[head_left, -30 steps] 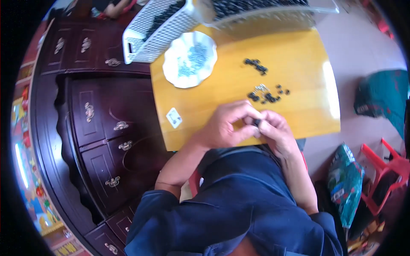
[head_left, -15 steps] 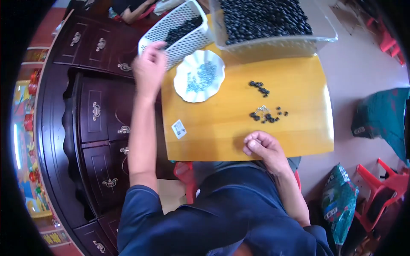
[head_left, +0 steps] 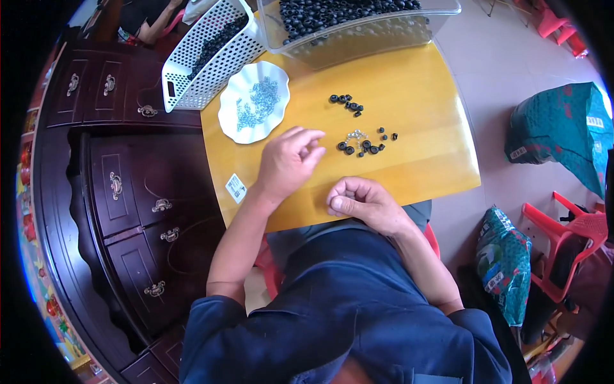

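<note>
My left hand point(head_left: 290, 162) hovers over the yellow table between the white dish and the small loose parts, its index finger and thumb apart. Nothing shows between them. My right hand point(head_left: 366, 203) rests at the table's near edge, thumb pressed to curled fingers; whatever they hold is hidden. Just beyond it lie several small black ring-like parts point(head_left: 367, 147) with tiny clear pieces point(head_left: 356, 136) among them. Farther off is another little group of black parts point(head_left: 348, 104). The wavy-rimmed white dish point(head_left: 228, 121) holds a heap of small pale, clear pieces point(head_left: 259, 102).
A white perforated basket point(head_left: 240, 63) with black parts and a clear plastic bin point(head_left: 358, 43) full of them stand at the far side of the yellow table point(head_left: 422, 109). Dark drawers point(head_left: 128, 173) flank the left. Green sacks point(head_left: 553, 125) and a red chair point(head_left: 569, 224) are right. Another person's arm point(head_left: 153, 27) shows far left.
My left hand has moved from the perforated basket back toward me and to the right, near my right hand. The view has shifted, so the table sits farther left and higher.
</note>
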{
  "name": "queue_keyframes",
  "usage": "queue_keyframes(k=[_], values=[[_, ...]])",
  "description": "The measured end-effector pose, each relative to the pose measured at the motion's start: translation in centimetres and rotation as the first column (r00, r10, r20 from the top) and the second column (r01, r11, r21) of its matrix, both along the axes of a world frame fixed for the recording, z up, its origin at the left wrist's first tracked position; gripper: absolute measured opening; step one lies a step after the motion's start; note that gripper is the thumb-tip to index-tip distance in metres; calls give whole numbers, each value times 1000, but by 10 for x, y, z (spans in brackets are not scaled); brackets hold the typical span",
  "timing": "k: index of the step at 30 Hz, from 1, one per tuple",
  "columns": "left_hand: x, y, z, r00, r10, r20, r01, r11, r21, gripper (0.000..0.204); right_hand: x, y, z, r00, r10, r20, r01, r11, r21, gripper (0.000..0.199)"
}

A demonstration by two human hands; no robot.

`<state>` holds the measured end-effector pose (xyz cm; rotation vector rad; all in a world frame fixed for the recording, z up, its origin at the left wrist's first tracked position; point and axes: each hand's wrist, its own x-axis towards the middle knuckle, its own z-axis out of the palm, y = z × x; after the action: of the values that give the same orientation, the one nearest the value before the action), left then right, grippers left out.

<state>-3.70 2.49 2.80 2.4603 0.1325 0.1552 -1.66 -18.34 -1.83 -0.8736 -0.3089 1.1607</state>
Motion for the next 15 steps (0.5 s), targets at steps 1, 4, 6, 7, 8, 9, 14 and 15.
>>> queue_keyframes(k=[1, 4, 6, 7, 8, 9, 14, 15], values=[[0, -5, -5, 1000, -4, 2, 4, 1000, -3, 20, -1, 1, 0, 1000, 0, 10, 0, 1000, 2, 16], [-1, -19, -7, 1000, -11, 28, 13, 999, -39, 21, 0, -1, 6, 999, 2, -42, -2, 1000, -10, 16], [1, -26, -10, 997, -67, 47, 68, 997, -24, 21, 3, -4, 6, 997, 74, -28, -74, 997, 5, 17], [2, -30, -11, 991, -115, 64, 115, 993, -5, 21, 5, -6, 6, 988, 153, -12, -152, 988, 23, 17], [4, -34, -9, 989, -131, 66, 130, 991, 24, 21, 6, -7, 7, 989, 149, -10, -149, 989, 22, 17], [6, -39, -9, 989, -134, 68, 133, 991, 24, 21, 6, -8, 8, 974, 227, 4, -226, 970, 89, 17], [27, -38, -8, 986, -132, 105, 111, 977, 183, 16, 5, -9, 11, 953, 302, 12, -300, 941, 158, 20], [34, -33, -10, 985, -135, 109, 113, 976, 186, 16, 5, -10, 10, 958, 287, 3, -284, 945, 163, 20]])
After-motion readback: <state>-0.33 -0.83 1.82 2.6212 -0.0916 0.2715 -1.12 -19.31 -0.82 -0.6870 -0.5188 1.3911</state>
